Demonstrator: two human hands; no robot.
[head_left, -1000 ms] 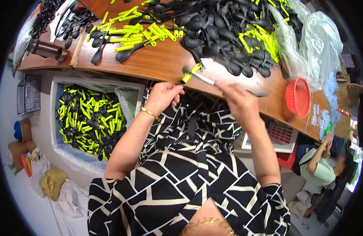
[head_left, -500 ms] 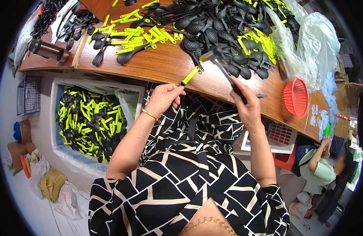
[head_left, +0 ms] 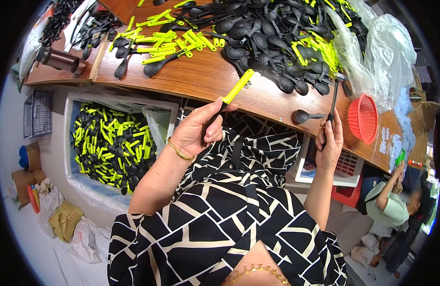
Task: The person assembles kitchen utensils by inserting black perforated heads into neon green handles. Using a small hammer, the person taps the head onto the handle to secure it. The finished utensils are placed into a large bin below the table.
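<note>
My left hand (head_left: pixel 194 132) is closed round the black part of a kitchen utensil (head_left: pixel 239 86), whose lime-green handle points up over the table's front edge. The utensil's head is hidden in or below the hand. Farther right, my right hand (head_left: pixel 330 143) grips a hammer (head_left: pixel 335 95) by its dark handle, with the metal head up over the table. A black slotted spoon (head_left: pixel 302 116) lies at the table edge, just left of the hammer. Beyond both hands spreads a heap of black slotted spoons (head_left: pixel 258 42), with loose lime-green handles (head_left: pixel 167 46) to its left.
Under the table on the left stands a white box (head_left: pixel 66 143) full of black and lime utensils. A red plastic basket (head_left: pixel 362 119) and clear plastic bags (head_left: pixel 389 57) are at the right. A brown flask (head_left: pixel 60 61) lies far left. Another person (head_left: pixel 386 200) works at the right.
My right hand has swung the hammer rightward, away from the lime handle. The left hand has raised the utensil slightly, and the spoon at the table edge now shows fully.
</note>
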